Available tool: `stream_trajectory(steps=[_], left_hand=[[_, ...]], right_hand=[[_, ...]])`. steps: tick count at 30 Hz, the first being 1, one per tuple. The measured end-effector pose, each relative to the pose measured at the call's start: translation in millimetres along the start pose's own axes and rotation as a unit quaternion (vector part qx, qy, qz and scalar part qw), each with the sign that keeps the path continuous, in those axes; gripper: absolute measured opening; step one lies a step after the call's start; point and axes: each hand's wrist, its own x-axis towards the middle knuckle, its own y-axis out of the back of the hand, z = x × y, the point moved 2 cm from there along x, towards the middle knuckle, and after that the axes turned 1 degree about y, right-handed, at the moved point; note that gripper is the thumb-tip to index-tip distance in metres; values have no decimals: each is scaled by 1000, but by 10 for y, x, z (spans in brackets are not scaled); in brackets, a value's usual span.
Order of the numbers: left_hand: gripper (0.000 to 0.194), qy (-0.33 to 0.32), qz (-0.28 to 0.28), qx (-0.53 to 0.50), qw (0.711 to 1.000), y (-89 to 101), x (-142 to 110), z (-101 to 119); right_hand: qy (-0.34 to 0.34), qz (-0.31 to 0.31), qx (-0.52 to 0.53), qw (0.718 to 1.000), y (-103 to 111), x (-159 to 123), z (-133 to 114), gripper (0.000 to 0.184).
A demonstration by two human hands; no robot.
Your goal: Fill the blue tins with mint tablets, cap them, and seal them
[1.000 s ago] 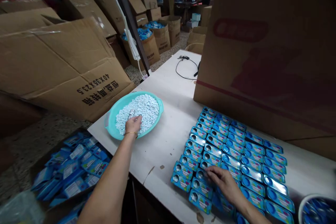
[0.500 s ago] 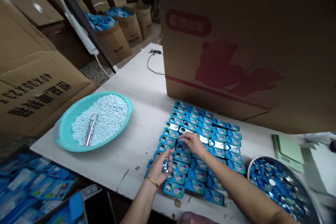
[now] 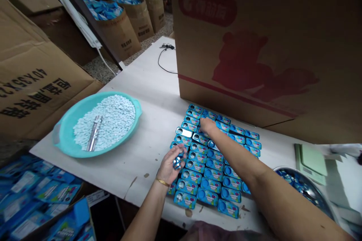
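Rows of small blue rectangular tins (image 3: 185,199) with round windows lie on the white table. My left hand (image 3: 169,163) is curled, palm up, around several small shiny round metal lids (image 3: 177,162), just above the left columns of tins. Reaching farther in, my right hand (image 3: 207,125) bends down over a tin in the second column near the back. Its fingers are drawn together, and their tips are mostly hidden, so what they pinch does not show. Under my right forearm, part of the tin rows is covered. A metal bowl (image 3: 304,186) of similar round lids stands at the right.
A turquoise basin (image 3: 63,135) holds pale mints and a metal scoop (image 3: 94,133). A large cardboard box (image 3: 198,52) stands behind the tins. A green scale (image 3: 311,163) sits at right. Blue packages (image 3: 51,192) fill a box at lower left; cartons (image 3: 131,26) stand beyond the table.
My right hand has moved away from me, to a tin farther back. My left hand has shifted slightly up and left, still holding the lids. The view has tilted a little downward.
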Motion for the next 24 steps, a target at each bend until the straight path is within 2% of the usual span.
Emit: stream_trajectory(steps=[3,5,8,10,14,16,18,19,21,24], left_hand=[[24,-16,8,7,1000,-17,80,0],[28,-7,26,18,999,-27,129,-27],[31,5,62,27,998,-53,173,-104],[29,10,76,21,997,-75,179,-168],[24,29,68,4,997,-96,167,-273],[21,39,55,3,998,-89,166,-297],[21,45,50,9,998,-70,168,-298],[22,46,54,12,997,-56,167,-291],[24,43,71,14,996,-23,157,-265],[25,40,86,16,995,19,120,-213]], right_hand=[[0,30,-2,1000,1,-228,-48,22],[86,46,49,994,-36,-436,-162,17],[251,15,145,957,-129,-710,-361,19],[278,0,173,945,-181,-802,-422,20],[236,-29,237,942,-256,-829,-353,18],[179,-61,290,938,-285,-809,-258,19],[98,-54,299,948,-281,-769,-147,24],[64,-33,272,960,-262,-741,-99,25],[28,9,151,988,-207,-668,-44,24],[9,7,-34,999,-157,-520,-77,20]])
